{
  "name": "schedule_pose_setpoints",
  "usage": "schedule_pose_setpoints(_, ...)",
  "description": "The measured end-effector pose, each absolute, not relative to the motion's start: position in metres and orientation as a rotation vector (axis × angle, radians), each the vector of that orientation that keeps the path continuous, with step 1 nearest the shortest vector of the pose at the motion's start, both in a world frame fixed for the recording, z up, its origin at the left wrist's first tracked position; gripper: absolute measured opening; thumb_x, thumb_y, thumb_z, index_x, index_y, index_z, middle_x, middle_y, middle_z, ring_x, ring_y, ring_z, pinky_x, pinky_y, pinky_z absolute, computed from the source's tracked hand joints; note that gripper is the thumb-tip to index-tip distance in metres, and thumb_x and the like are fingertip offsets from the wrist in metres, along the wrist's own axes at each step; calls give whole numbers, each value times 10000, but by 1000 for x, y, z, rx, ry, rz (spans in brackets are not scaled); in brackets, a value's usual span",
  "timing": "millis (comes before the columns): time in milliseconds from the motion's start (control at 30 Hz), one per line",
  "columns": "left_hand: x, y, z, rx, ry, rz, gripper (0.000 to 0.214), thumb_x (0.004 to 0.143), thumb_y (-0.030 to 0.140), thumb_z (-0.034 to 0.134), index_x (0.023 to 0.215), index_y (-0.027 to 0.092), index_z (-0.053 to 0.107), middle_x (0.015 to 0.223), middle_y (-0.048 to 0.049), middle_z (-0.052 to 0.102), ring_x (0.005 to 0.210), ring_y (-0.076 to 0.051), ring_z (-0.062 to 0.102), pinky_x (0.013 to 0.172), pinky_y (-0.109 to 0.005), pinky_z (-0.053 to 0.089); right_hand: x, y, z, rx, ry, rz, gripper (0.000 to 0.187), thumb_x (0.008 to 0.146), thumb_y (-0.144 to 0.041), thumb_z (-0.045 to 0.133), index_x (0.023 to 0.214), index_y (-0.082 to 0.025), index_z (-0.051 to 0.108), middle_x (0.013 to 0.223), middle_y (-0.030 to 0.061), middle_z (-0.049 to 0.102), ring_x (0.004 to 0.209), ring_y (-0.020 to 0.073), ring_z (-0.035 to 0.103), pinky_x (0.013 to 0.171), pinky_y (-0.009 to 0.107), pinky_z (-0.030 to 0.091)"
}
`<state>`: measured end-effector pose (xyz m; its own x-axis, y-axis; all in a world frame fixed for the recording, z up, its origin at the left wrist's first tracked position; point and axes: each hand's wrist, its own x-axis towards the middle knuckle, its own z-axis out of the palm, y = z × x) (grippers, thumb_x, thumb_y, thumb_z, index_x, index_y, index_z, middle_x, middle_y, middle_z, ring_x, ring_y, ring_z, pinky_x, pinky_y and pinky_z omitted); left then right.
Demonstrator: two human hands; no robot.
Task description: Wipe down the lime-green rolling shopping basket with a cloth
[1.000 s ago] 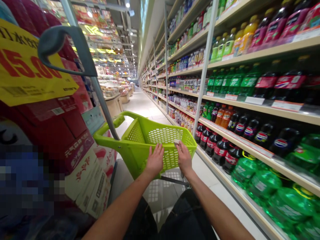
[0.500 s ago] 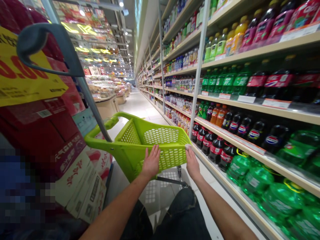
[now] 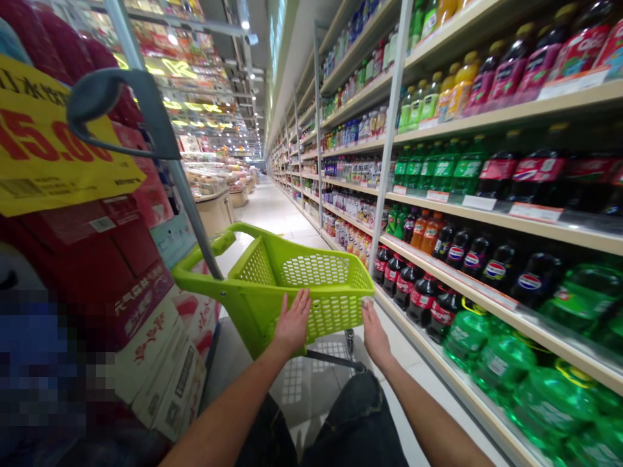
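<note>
A lime-green shopping cart basket [image 3: 335, 316] with honeycomb holes stands right in front of my knees. My left hand [image 3: 293, 324] lies flat along its near side, fingers together and stretched out, fingertips near the rim. At the right corner, just below the rim, is my right hand [image 3: 376, 332]. Its fingertips press a small whitish wad [image 3: 367, 302], perhaps tissue or cloth, against the basket; most of it is hidden. The cart's grey metal post [image 3: 195, 214] rises at the left, carrying a dark grey loop handle [image 3: 117, 113].
Shelves of drinks line the right side, with cola bottles [image 3: 422, 295] and large green bottles [image 3: 501, 357] low down. Stacked cartons [image 3: 160, 357] and a yellow price sign [image 3: 53, 149] crowd the left. A white-floored aisle [image 3: 272, 201] runs ahead.
My right hand has slid slightly down the basket's corner with the whitish wad. My left hand stays on the near side. The view has tilted up a little.
</note>
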<state>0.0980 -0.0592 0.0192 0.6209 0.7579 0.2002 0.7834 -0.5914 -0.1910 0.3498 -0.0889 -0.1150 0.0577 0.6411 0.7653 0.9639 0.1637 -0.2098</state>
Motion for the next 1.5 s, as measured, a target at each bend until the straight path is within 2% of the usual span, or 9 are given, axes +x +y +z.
schedule_pose_setpoints(100, 87, -61, 16, -2580, -1235, -149, 621, 724, 141, 370, 1339, 97, 297, 1469, -91, 130, 1354, -221, 92, 1076, -527, 79, 339, -98, -122, -1496, -1746, -503, 721, 705, 69, 271, 1360, -230, 290, 1397, 32, 348, 1286, 142, 302, 984, 324, 411)
schedule_pose_setpoints(267, 82, -66, 4, -2579, -1240, -165, 627, 720, 148, 388, 1339, 99, 298, 1464, -96, 158, 1352, -221, 110, 1080, -512, 94, 319, -80, -80, -1420, -1632, -585, 642, 760, 28, 311, 1369, -167, 267, 1448, 70, 219, 1329, 195, 189, 1044, 416, 325)
schedule_pose_setpoints(467, 70, -66, 1, -2597, -1221, -239, 631, 718, 163, 408, 1337, 101, 305, 1458, -104, 175, 1349, -229, 122, 1079, -516, 91, 316, -92, -129, -1322, -1847, -575, 623, 767, 32, 306, 1334, -222, 345, 1365, 21, 399, 1281, 124, 310, 1004, 305, 386)
schedule_pose_setpoints(633, 68, -66, 2, -2578, -1252, -234, 603, 744, 163, 383, 1338, 98, 301, 1459, -106, 173, 1349, -231, 125, 1074, -520, 101, 300, -85, -87, -1330, -1779, -570, 650, 760, 32, 303, 1374, -176, 255, 1439, 70, 250, 1325, 183, 200, 1043, 403, 331)
schedule_pose_setpoints(700, 70, -68, 3, -2572, -1224, -250, 600, 750, 171, 387, 1339, 99, 300, 1459, -106, 178, 1349, -232, 122, 1077, -517, 99, 288, -74, -73, -1317, -1761, -610, 648, 758, 41, 303, 1373, -159, 254, 1436, 83, 253, 1333, 197, 171, 1043, 427, 330)
schedule_pose_setpoints(967, 57, -67, 10, -2548, -1255, -258, 609, 744, 168, 391, 1341, 98, 295, 1461, -103, 169, 1351, -229, 114, 1077, -517, 96, 266, -84, -111, -1280, -1858, -657, 656, 720, 89, 302, 1325, -158, 366, 1387, 69, 361, 1321, 146, 216, 1052, 332, 329)
schedule_pose_setpoints(1133, 59, -68, 11, -2550, -1271, -269, 602, 754, 164, 381, 1344, 94, 288, 1464, -103, 160, 1351, -228, 109, 1079, -512, 93, 248, -68, -68, -1313, -1802, -638, 603, 759, 47, 324, 1337, -122, 337, 1414, 109, 297, 1333, 206, 173, 1046, 426, 325)
schedule_pose_setpoints(1367, 42, -68, 5, -2499, -1285, -278, 593, 754, 184, 386, 1338, 113, 305, 1461, -98, 182, 1349, -229, 121, 1075, -513, 111, 243, -83, -124, -1264, -1890, -623, 717, 732, 97, 271, 1378, -210, 231, 1387, 74, 349, 1306, 172, 253, 977, 390, 418)
schedule_pose_setpoints(1500, 34, -66, 4, -2478, -1299, -290, 616, 732, 182, 398, 1337, 108, 305, 1459, -103, 190, 1350, -232, 120, 1073, -518, 111, 233, -74, -79, -1232, -1867, -560, 682, 763, 63, 293, 1391, -176, 177, 1425, 96, 266, 1330, 196, 178, 1031, 436, 344)
